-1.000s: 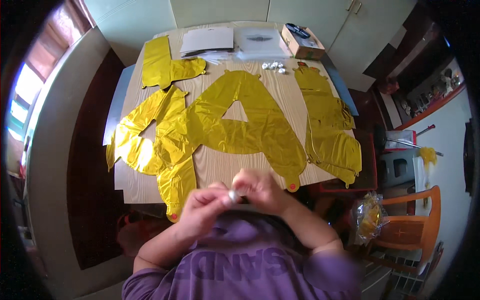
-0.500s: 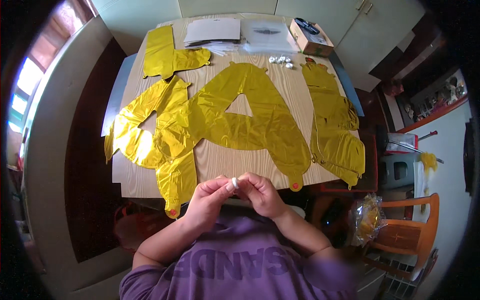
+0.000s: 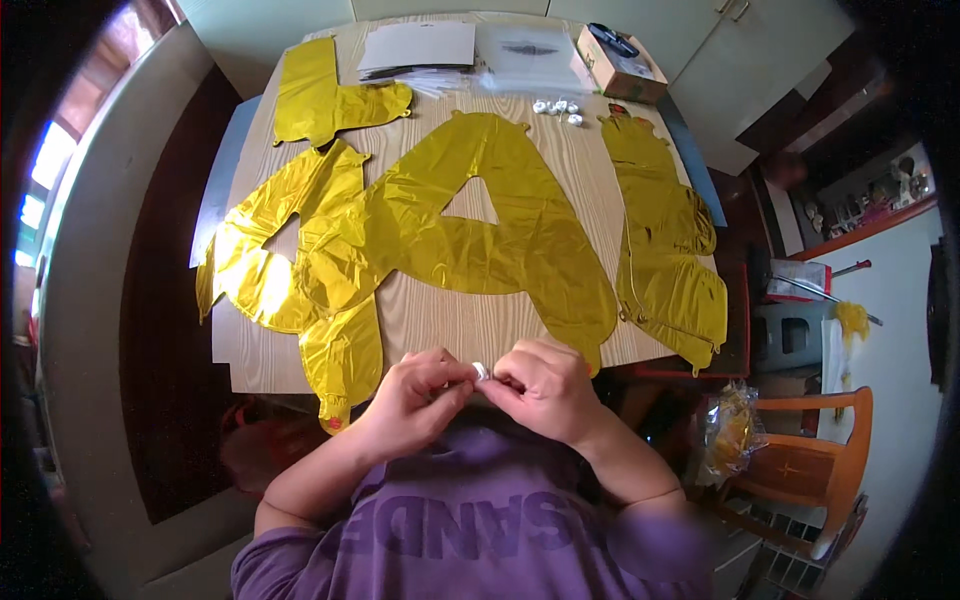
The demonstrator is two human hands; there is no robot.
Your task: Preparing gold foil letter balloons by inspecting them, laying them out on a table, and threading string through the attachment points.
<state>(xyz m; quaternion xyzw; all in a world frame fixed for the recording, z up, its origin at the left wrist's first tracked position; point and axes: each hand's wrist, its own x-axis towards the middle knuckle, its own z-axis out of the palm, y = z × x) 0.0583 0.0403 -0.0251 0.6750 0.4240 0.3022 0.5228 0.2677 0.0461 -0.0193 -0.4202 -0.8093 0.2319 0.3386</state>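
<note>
Just off the table's near edge, my left hand [image 3: 418,392] pinches a small white roll [image 3: 481,371] between thumb and fingertips. My right hand [image 3: 548,388] is closed right beside it, its thumb and curled fingers at the roll's right side; what they grip is too small to make out. Beyond my hands a flat gold foil balloon [image 3: 562,250] shaped like a letter A lies on the table. Another flat gold balloon [image 3: 340,345] lies partly under its left side, its lower end hanging over the near edge.
More gold foil balloons lie folded along the right side [image 3: 668,265] and at the far left [image 3: 305,90]. Several small white rolls [image 3: 560,109] sit near a stack of white sheets [image 3: 418,46], a clear plastic sheet [image 3: 530,58] and a small box [image 3: 622,68]. A wooden chair [image 3: 800,462] stands at right.
My right hand has turned, knuckles up, and shifted slightly right, with its fingers curled tighter. The white roll remains at my left fingertips. The view has tilted a little.
</note>
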